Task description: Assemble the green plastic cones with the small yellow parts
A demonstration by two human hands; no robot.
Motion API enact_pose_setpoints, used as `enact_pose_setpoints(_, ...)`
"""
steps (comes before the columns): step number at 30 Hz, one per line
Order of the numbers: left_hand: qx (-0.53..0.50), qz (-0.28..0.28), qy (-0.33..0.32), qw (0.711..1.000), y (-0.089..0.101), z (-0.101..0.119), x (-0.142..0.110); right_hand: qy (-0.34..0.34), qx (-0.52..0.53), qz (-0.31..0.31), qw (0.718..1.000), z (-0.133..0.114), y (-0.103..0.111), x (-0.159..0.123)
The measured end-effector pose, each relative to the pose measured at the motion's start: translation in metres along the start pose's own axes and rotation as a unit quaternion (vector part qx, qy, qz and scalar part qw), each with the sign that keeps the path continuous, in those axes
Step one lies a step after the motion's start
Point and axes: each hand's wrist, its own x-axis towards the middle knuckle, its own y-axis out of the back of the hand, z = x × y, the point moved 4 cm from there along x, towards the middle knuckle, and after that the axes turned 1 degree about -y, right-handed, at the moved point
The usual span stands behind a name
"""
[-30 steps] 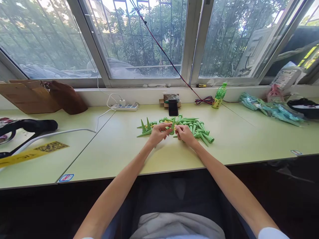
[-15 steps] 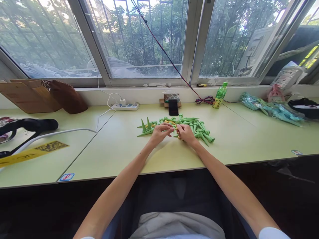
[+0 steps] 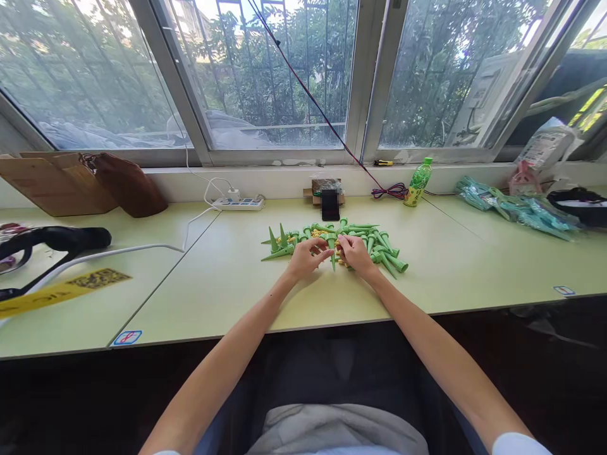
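A green plastic watering spike (image 3: 332,243) is held upright between my hands, its pointed end down. My left hand (image 3: 304,259) pinches it from the left with thumb and fingers. The closed fingers of my right hand (image 3: 356,254) are at its upper part from the right; any small piece inside them is hidden. Around my hands lie several more green spikes (image 3: 389,260), piled mostly to the right. On the left, a couple of spikes (image 3: 283,236) stand with their points up. Small yellow pieces (image 3: 317,234) lie among them, partly covered by my hands.
Behind the pile, a black phone (image 3: 330,206) leans on a small cardboard box (image 3: 308,193). A green drink bottle (image 3: 418,182) and a white power strip (image 3: 244,204) stand along the wall. Plastic-wrapped bundles (image 3: 526,212) lie right. A white cable (image 3: 142,248) crosses the left.
The spike between my hands pointed up a second ago and now points down. Half a second ago a yellow bit showed at my right fingertips; now it does not. Both arms have hardly moved.
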Motion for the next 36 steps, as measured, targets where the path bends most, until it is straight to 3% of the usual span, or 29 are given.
enact_pose_setpoints(6,0.074,0.015,-0.073,0.994,-0.001,-0.004,0.0,0.0,0.006,-0.008,1.0,-0.001,-0.002,-0.001)
enact_pose_setpoints(18,0.08,0.044,-0.1,0.991,0.003,0.0,-0.001,-0.039,0.086,-0.079,0.992,-0.004,-0.007,-0.003)
enact_pose_setpoints(26,0.128,0.054,-0.213,0.967,0.005,-0.002,-0.001,-0.04,0.113,-0.128,0.985,-0.008,-0.011,-0.006)
enact_pose_setpoints(30,0.096,0.056,-0.148,0.983,0.003,-0.005,0.003,-0.022,0.092,-0.107,0.99,-0.007,-0.01,-0.004)
enact_pose_setpoints(33,-0.01,0.043,-0.047,0.998,0.001,-0.01,0.007,0.02,0.06,-0.061,0.996,-0.009,-0.006,-0.002)
enact_pose_setpoints(36,-0.123,0.028,0.04,0.991,0.0,-0.011,0.009,0.054,0.009,-0.028,0.998,-0.01,-0.003,-0.002)
